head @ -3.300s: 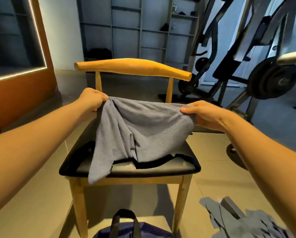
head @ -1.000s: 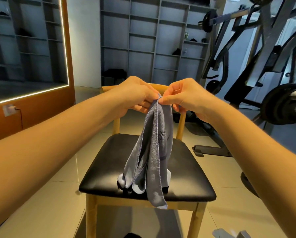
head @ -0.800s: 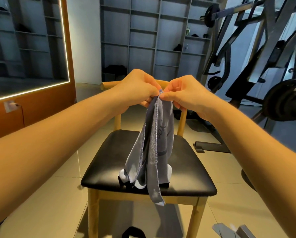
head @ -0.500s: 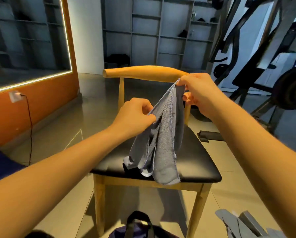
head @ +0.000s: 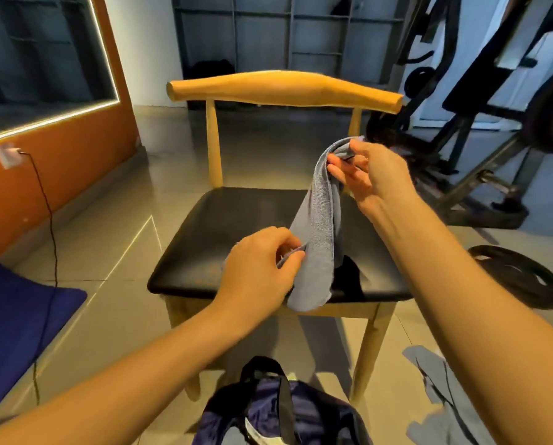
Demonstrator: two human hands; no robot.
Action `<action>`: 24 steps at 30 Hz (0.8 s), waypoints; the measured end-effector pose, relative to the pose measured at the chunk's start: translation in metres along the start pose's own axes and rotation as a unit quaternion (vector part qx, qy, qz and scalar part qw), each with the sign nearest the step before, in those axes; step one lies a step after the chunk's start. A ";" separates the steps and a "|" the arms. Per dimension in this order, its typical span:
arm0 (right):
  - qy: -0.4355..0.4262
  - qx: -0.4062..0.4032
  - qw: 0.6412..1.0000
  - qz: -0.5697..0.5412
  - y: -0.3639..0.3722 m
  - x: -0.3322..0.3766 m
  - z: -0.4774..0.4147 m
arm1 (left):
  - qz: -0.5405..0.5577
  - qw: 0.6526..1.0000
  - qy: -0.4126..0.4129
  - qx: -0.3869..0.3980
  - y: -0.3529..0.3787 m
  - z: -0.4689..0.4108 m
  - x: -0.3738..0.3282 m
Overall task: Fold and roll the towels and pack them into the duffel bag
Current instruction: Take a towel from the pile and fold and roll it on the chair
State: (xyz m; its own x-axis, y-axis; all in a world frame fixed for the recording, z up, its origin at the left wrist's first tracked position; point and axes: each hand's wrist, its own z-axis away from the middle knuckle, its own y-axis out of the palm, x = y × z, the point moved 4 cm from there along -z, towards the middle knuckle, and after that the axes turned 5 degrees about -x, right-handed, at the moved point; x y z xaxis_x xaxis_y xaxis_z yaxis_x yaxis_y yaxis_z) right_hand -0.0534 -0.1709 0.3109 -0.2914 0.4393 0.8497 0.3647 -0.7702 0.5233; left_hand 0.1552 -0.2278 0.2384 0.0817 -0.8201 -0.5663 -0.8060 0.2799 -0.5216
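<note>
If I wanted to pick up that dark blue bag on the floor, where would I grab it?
Probably the black strap handle, taken from above: it arches up over the duffel bag, leaving a gap for fingers, while the fabric body looks soft and slumped.

Both hands, left point(head: 262, 268) and right point(head: 369, 173), pinch a gray towel point(head: 320, 226) over the chair point(head: 236, 226).

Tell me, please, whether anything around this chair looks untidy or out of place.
Grey towels lie in a loose, unfolded heap on the floor beside the chair. The towel pinched between the left hand and right hand is bunched into a narrow strip, its end drooping over the seat's edge.
</note>
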 end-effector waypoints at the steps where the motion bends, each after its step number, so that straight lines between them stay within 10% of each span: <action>1: -0.004 -0.006 1.000 0.006 -0.008 -0.003 -0.003 | 0.006 1.000 0.002 0.010 0.014 0.002 -0.003; 18: 0.017 -0.116 0.992 0.036 -0.102 -0.012 -0.035 | -0.271 0.933 0.174 0.162 0.113 0.041 0.019; 24: 0.025 -0.127 0.991 0.031 -0.114 -0.015 -0.033 | -0.219 0.947 0.212 0.100 0.101 0.050 0.031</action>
State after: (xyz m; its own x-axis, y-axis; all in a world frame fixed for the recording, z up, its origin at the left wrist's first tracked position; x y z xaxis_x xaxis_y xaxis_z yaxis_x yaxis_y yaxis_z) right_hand -0.1204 -0.1049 0.2366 -0.3208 0.3698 0.8719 0.1496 -0.8893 0.4322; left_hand 0.1058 -0.2001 0.1368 0.1063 -0.9942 0.0176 -0.6183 -0.0800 -0.7818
